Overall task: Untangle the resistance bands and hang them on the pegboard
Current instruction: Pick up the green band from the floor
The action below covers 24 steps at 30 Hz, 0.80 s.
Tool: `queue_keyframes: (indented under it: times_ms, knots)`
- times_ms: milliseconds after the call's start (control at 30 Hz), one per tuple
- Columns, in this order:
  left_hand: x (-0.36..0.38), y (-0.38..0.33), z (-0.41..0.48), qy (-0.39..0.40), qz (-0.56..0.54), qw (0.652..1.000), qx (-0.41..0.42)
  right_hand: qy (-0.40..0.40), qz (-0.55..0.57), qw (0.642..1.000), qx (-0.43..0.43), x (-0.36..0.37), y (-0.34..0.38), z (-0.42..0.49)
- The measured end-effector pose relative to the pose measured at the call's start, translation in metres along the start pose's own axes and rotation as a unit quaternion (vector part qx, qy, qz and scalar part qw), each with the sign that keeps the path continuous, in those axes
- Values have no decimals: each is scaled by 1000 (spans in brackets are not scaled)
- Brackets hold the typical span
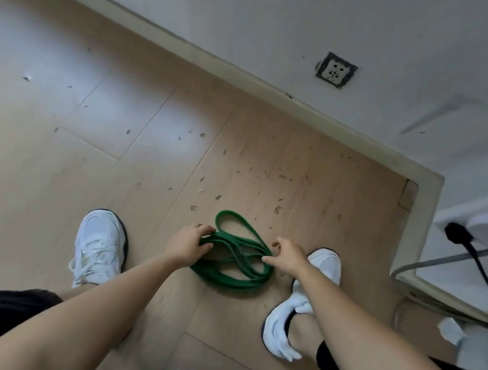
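A tangle of green resistance bands point(229, 277) lies in loops on the wooden floor between my two feet. My left hand point(187, 243) grips the left side of the bundle, fingers curled over several strands. My right hand point(286, 256) pinches strands at the right side of the tangle between thumb and fingers. One loop point(227, 217) sticks out beyond my hands toward the wall. No pegboard is in view.
My white shoes point(98, 245) point(300, 303) stand on either side of the bands. A baseboard point(247, 77) runs along the white wall with a socket point(335, 70). At the right, a black plug and cable point(469, 248) hang from an outlet near a wall corner.
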<state>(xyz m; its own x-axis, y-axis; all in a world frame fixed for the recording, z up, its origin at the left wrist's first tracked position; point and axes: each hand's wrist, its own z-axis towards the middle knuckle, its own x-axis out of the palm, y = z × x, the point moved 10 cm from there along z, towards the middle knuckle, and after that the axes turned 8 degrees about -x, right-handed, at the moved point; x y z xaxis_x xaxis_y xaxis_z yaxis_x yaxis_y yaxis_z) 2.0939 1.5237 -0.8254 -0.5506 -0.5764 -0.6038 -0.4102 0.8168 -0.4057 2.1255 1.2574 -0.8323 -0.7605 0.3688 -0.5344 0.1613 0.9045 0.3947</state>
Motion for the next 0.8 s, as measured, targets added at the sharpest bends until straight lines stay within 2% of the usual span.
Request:
queue_keyframes:
  times_ms: [100, 333, 500, 567, 667, 800]
  knots:
    - [-7, 4, 2, -4, -1, 1000, 3, -7, 13, 1000, 25, 23, -16, 3]
    - [-5, 33, -8, 84, 33, 996, 1, -49, 148, 985, 69, 41, -25, 2]
    - [12, 54, -27, 221, 30, 974, -39, -71, 223, 971, 46, 10, -2, -3]
    - [-2, 43, -26, 191, 9, 981, -20, -70, 258, 963, 20, -2, 11, -1]
    - [-43, 17, -18, 73, -72, 995, 0, -56, 284, 957, -15, -14, 34, -1]
    - [-96, -44, -26, -60, -147, 983, 92, -40, 276, 956, -93, -33, 81, -8]
